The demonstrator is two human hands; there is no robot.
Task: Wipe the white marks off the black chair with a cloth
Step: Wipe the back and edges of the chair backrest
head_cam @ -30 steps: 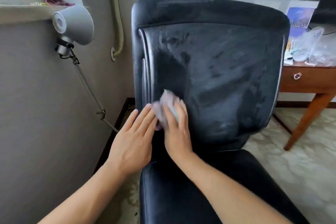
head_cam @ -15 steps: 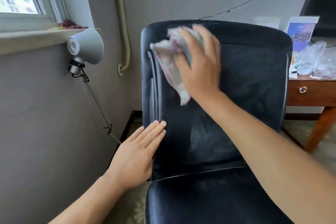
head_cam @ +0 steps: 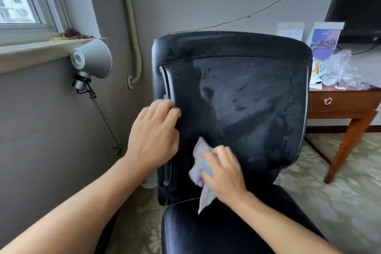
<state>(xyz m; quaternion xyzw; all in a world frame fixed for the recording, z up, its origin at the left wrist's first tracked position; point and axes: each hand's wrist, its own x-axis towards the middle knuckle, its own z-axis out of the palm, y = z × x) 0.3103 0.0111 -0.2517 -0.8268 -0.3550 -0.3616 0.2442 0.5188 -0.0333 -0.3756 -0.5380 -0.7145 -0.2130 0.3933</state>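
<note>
Under the right hand (head_cam: 223, 173), the cloth (head_cam: 199, 163) is half hidden, blurred.

floor (head_cam: 340, 202): pale patterned carpet, carrying black chair (head_cam: 237, 99) and wooden surface (head_cam: 346, 105) | surface: sitting right of chair, bearing clear plastic bags (head_cam: 340, 72) and upright cards (head_cam: 324, 37) | windowsill (head_cam: 41, 49): holding a reddish rag (head_cam: 75, 34)

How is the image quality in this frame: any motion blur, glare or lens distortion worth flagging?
Head view: the left hand fingertips and the cloth under the right hand are motion-blurred; daylight overexposes the window; wide-angle bending bows the wall pipe; soft sheen on the chair back.
</note>
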